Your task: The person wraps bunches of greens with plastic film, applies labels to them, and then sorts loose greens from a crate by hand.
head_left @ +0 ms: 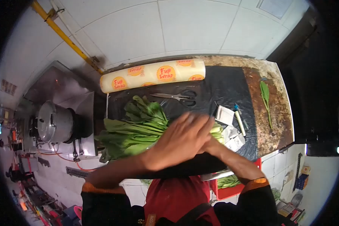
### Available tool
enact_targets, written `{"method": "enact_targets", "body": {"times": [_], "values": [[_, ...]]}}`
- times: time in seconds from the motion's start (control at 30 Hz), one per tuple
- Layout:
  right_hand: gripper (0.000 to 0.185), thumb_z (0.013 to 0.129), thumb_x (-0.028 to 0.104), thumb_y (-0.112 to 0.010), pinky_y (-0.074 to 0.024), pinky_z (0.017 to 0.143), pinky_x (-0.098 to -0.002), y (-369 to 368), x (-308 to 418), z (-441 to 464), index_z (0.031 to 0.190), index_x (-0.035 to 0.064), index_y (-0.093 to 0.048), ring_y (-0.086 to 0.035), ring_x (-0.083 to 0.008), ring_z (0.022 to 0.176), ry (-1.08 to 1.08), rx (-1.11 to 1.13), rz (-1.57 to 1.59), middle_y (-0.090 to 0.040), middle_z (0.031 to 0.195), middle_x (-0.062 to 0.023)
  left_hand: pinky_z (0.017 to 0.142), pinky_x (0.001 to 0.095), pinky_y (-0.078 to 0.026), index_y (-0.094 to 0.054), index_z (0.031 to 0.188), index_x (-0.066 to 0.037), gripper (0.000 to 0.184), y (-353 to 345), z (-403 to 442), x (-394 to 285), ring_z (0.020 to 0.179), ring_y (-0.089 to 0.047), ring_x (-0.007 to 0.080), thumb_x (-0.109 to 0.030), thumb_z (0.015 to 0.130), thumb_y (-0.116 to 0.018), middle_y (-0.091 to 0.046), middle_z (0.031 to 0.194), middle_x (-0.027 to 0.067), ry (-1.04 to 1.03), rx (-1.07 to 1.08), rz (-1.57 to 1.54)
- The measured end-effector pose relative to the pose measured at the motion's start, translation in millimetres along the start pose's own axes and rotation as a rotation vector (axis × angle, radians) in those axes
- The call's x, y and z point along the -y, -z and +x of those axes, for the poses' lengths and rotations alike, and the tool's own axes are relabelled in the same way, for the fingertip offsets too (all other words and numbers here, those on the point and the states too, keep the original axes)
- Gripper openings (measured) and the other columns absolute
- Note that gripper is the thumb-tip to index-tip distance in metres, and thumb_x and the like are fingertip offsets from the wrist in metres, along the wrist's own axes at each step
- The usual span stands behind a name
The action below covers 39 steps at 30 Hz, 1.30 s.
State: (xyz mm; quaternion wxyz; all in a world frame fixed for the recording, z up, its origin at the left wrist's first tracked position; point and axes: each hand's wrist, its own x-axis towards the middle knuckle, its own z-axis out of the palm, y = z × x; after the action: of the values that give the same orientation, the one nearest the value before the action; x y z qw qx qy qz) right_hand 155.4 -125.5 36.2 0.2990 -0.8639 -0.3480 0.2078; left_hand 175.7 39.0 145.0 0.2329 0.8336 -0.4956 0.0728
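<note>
A bunch of leafy greens [135,132] lies across the black-covered table, its leaves to the left and its pale stems to the right. Above the stems my left hand [182,137] crosses over, fingers bent close together and blurred by motion. What those fingers close on, if anything, is hidden. My right hand [209,145] comes in from the right and meets the left at the stems; its fingers are out of sight behind the left hand. Just beyond the hands lies a pair of scissors [177,98] with black handles, blades pointing left.
A large roll of plastic wrap [150,75] lies along the table's back edge. White paper slips [226,115] and a pen-like stick [240,122] are to the right. A loose green stalk [266,103] rests farther right. Below is a red crate [229,192]; a pot [54,122] stands left.
</note>
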Motion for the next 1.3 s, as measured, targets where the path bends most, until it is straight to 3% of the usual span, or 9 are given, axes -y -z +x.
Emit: {"method": "enact_targets", "body": {"times": [0.03,0.07,0.1,0.37,0.53,0.67,0.97,1.13,1.3], "values": [[0.073,0.066,0.032,-0.072,-0.0456,0.085,-0.0421,-10,-15,4,0.130,0.0063,-0.049,-0.059,-0.0288,0.106,0.248,-0.316,-0.028,-0.064,0.106,-0.0161,0.087,0.0413,-0.045,-0.053,0.120,0.003,0.046,-4,-28,-10,0.095,-0.058,0.0292,-0.026,0.085,-0.062,-0.057,0.111,0.0141,0.039,-0.028,-0.003],[0.083,0.059,0.031,-0.075,-0.0489,0.077,-0.0427,16,8,43,0.132,0.0048,-0.045,-0.063,-0.0333,0.092,-0.173,0.353,-0.218,-0.066,0.091,-0.0195,0.088,0.0413,-0.045,-0.053,0.122,0.002,0.050,-12,-60,-24,0.100,-0.058,0.0294,-0.030,0.085,-0.063,-0.056,0.115,0.0146,0.032,0.011,0.040],[0.085,0.057,0.029,-0.078,-0.0511,0.066,-0.0425,35,12,44,0.131,0.0057,-0.042,-0.063,-0.0393,0.071,-0.057,0.326,-0.181,-0.066,0.080,-0.0187,0.090,0.0413,-0.045,-0.053,0.123,0.002,0.054,-21,-86,-34,0.104,-0.057,0.0295,-0.034,0.084,-0.064,-0.055,0.119,0.0151,0.023,0.048,0.082],[0.100,0.055,0.031,-0.082,-0.0494,0.078,-0.0364,48,-21,83,0.136,0.0001,-0.032,-0.062,-0.0310,0.095,-0.126,0.694,0.166,-0.063,0.106,-0.0223,0.107,0.0451,-0.028,-0.036,0.135,0.007,0.082,-64,-97,22,0.129,-0.039,0.0354,-0.041,0.076,-0.065,-0.045,0.132,0.0236,0.325,0.253,0.565],[0.096,0.066,0.058,-0.073,-0.0466,0.086,-0.0344,51,-23,88,0.133,-0.0021,-0.038,-0.057,-0.0288,0.104,-0.143,0.669,0.071,-0.055,0.120,-0.0203,0.096,0.0405,-0.038,-0.048,0.123,0.007,0.081,-82,-108,30,0.108,-0.053,0.0295,-0.053,0.071,-0.061,-0.055,0.115,0.0180,0.252,0.121,0.697],[0.072,0.094,0.060,-0.034,-0.0424,0.095,-0.0346,29,-25,123,0.133,-0.0007,-0.037,-0.054,-0.0220,0.103,-0.456,0.199,0.815,-0.055,0.109,-0.0147,0.094,0.0388,-0.040,-0.049,0.120,0.004,0.081,-90,-110,25,0.102,-0.054,0.0287,-0.056,0.067,-0.064,-0.055,0.110,0.0155,0.281,0.068,0.775],[0.055,0.096,0.046,-0.041,-0.0437,0.089,-0.0431,-17,-26,179,0.114,-0.0036,-0.057,-0.057,-0.0339,0.102,0.090,0.044,0.088,-0.060,0.109,-0.0241,0.073,0.0320,-0.044,-0.056,0.102,-0.002,0.069,-80,-99,43,0.084,-0.055,0.0226,-0.053,0.060,-0.073,-0.054,0.091,0.0092,0.318,0.057,0.265],[0.037,0.093,0.031,-0.046,-0.0434,0.077,-0.0430,36,-24,150,0.098,-0.0051,-0.053,-0.057,-0.0307,0.079,0.135,0.070,0.215,-0.061,0.082,-0.0174,0.091,0.0412,-0.044,-0.052,0.110,0.007,0.088,-85,-80,82,0.102,-0.057,0.0312,-0.069,0.067,-0.060,-0.059,0.110,0.0195,0.211,0.137,0.354],[0.137,0.052,0.056,-0.081,-0.0279,0.108,-0.0426,50,1,57,0.143,-0.0090,-0.002,-0.031,-0.0446,0.131,0.068,0.198,-0.057,-0.023,0.144,-0.0330,0.086,0.0421,-0.049,-0.058,0.106,0.008,0.080,-51,-51,102,0.097,-0.063,0.0350,-0.062,0.069,-0.068,-0.063,0.103,0.0270,0.367,0.521,-0.051]]}}
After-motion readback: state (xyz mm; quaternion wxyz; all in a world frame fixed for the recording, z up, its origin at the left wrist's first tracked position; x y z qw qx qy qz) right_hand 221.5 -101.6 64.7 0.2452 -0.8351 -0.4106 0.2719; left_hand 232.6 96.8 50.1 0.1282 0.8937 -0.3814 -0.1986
